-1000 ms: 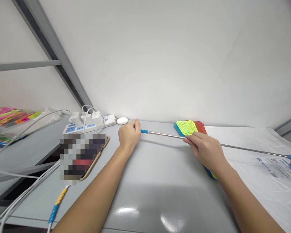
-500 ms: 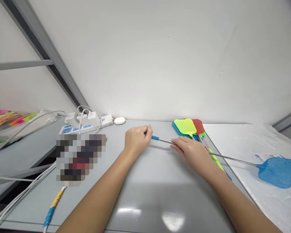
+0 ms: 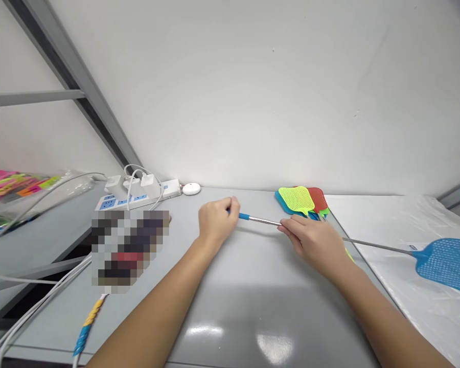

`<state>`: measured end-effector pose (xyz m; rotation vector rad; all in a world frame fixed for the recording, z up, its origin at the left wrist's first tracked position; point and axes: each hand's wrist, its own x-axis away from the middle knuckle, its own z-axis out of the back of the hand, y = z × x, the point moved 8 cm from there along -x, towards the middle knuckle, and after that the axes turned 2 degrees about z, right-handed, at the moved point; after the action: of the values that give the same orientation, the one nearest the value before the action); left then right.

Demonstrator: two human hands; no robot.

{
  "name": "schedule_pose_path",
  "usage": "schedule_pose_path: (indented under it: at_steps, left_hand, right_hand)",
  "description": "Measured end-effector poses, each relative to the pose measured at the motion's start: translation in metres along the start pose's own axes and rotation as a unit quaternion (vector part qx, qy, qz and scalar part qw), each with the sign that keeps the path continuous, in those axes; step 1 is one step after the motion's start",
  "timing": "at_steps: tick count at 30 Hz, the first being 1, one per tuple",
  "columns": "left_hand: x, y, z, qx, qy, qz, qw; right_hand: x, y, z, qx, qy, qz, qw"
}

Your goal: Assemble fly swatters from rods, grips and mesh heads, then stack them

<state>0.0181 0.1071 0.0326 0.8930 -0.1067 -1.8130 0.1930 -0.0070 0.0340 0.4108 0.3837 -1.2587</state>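
A blue fly swatter (image 3: 446, 263) with a thin metal rod lies across in front of me, its perforated head out to the right. My left hand (image 3: 218, 217) is closed around its blue handle; most of that handle is hidden in the fist. Further along, my right hand (image 3: 310, 237) pinches the metal rod between thumb and fingers. Behind the right hand rests a pile of fly swatters, with a yellow-green swatter (image 3: 297, 199) on top and a red swatter (image 3: 317, 198) beside it. Their handles are mostly covered by my right hand and arm.
On the left of the grey table (image 3: 230, 317) stand a white power strip (image 3: 153, 197) with plugs and a small white case (image 3: 191, 189). A blurred-out object (image 3: 132, 250) lies nearer, with cables alongside. Plastic sheeting (image 3: 391, 220) covers the right side.
My right hand has slid slightly rightward along the rod, and the swatter's head has shifted right too. A little more rod shows between my hands. The left hand keeps its grip.
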Motion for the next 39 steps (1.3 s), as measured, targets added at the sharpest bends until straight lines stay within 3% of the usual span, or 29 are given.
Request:
schedule_pose_path:
  at_steps: [5, 17, 24, 28, 34, 39]
  left_hand:
    - [0.010, 0.016, -0.009, 0.012, -0.024, -0.010, 1.000]
    - [0.015, 0.021, -0.015, 0.029, -0.039, 0.008, 0.999]
    - [0.011, 0.024, -0.011, 0.022, -0.035, -0.016, 0.999]
    - [0.000, 0.012, -0.003, 0.016, -0.029, -0.028, 0.999]
    - [-0.016, -0.028, 0.010, -0.012, 0.015, 0.004, 1.000]
    - [-0.019, -0.034, 0.012, -0.011, 0.029, 0.013, 0.999]
  right_hand:
    - [0.000, -0.006, 0.008, 0.024, 0.011, 0.017, 0.999]
    - [-0.001, -0.018, 0.005, 0.064, 0.000, 0.017, 0.998]
    - [-0.003, -0.022, -0.006, 0.025, -0.047, -0.006, 0.999]
    - [-0.005, -0.019, -0.007, -0.009, -0.062, -0.031, 0.998]
    - [-0.001, 0.012, -0.007, -0.002, -0.071, -0.068, 0.995]
    - [-0.001, 0.024, -0.003, -0.013, -0.050, -0.069, 0.996]
